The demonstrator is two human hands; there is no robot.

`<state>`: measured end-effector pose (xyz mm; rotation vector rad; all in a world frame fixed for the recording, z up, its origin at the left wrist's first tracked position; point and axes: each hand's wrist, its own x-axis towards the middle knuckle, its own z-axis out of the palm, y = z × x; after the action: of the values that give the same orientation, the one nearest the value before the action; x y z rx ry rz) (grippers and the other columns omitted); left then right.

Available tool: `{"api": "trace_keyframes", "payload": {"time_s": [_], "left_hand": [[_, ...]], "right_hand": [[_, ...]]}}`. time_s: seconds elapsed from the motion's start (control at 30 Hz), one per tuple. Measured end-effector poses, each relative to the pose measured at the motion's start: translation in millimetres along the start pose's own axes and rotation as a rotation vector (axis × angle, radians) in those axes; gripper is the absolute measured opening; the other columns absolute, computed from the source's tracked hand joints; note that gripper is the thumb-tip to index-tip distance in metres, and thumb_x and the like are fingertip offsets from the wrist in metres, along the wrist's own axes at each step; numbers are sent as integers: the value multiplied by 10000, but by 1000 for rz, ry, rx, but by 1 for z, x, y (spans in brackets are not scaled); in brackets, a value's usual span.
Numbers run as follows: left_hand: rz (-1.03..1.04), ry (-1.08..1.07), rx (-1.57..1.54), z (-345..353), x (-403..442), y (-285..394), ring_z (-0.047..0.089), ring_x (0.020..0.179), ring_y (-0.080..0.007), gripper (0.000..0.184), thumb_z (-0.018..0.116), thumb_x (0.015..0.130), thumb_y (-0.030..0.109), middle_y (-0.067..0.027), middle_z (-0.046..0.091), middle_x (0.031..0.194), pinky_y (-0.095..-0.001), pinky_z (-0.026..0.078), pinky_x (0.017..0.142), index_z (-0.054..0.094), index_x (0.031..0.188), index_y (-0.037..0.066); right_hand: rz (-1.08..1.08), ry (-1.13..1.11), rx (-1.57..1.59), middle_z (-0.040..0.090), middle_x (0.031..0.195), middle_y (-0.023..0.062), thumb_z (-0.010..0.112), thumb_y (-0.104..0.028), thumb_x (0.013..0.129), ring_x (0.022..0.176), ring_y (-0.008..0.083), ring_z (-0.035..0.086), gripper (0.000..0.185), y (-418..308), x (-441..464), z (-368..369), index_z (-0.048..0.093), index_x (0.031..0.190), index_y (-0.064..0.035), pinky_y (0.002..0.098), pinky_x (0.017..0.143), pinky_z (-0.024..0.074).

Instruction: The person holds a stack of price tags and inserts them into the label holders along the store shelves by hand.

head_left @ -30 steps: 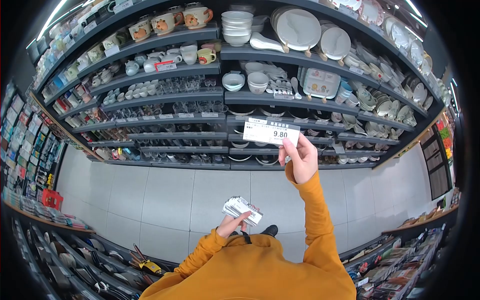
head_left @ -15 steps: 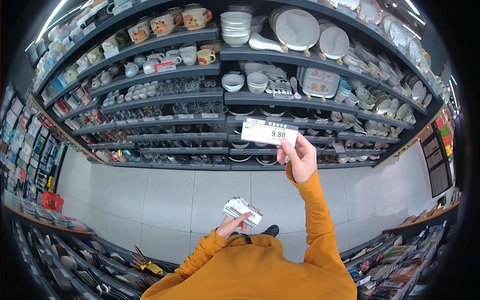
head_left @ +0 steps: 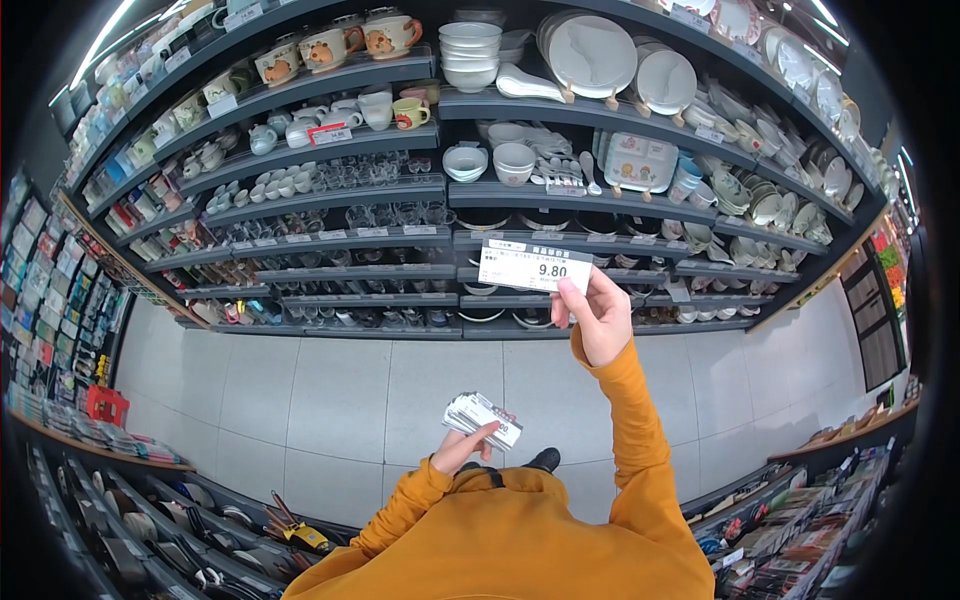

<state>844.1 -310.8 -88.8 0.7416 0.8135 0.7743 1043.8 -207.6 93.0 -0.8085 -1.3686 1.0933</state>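
Pinched at its lower right corner by my right hand [head_left: 600,315] is a white price tag [head_left: 530,266] printed "9.80". It is held up in front of the lower shelves, its printed face toward me. Lower down, near my waist, my left hand [head_left: 466,447] is closed around a fanned stack of price tags [head_left: 482,418]. My left thumb presses on the top tag, and part of its print is covered. Both sleeves are mustard yellow.
Ahead stands a long dark shelf unit [head_left: 350,243] with white bowls [head_left: 470,55], plates [head_left: 590,58], painted mugs [head_left: 392,35] and glasses. Price labels line its edges. Grey floor tiles [head_left: 340,390] lie below. Racks of goods flank both sides, with a red basket [head_left: 107,404] at left.
Both hands and their tags have shifted very slightly left in the view. The grips are the same.
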Motion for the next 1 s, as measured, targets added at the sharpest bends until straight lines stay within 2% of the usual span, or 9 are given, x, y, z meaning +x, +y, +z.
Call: {"api": "trace_keyframes", "payload": {"time_s": [0.3,0.4,0.7,1.0], "left_hand": [[-17,-22,-3,5,-1,0,494,585,-76,291,567,914,159,-83,620,1146,-216,415,509,538,1162,10],[-41,-26,-108,6,-1,0,496,607,-73,285,558,917,150,-109,603,1180,-206,407,497,525,1164,11],[-63,-25,-125,7,-3,0,556,756,-73,287,556,920,135,-107,607,1174,-205,397,498,516,1183,27],[-67,-18,-119,7,-6,-1,553,756,-74,288,563,915,141,-108,612,1163,-210,391,494,506,1177,35]], "right_hand": [[-17,18,4,614,785,29,550,-126,931,626,60,552,169,-3,-3,-1,583,1004,22,196,544,425],[-26,29,14,613,787,28,548,-121,931,626,60,551,174,-5,-3,-3,583,1017,27,197,545,425],[-38,37,1,615,798,36,548,-115,930,627,62,549,183,-10,-2,-8,582,1029,35,199,544,422],[-71,54,-4,618,803,45,548,-117,931,628,66,552,186,-12,-1,-12,583,1022,42,200,544,415]]}}
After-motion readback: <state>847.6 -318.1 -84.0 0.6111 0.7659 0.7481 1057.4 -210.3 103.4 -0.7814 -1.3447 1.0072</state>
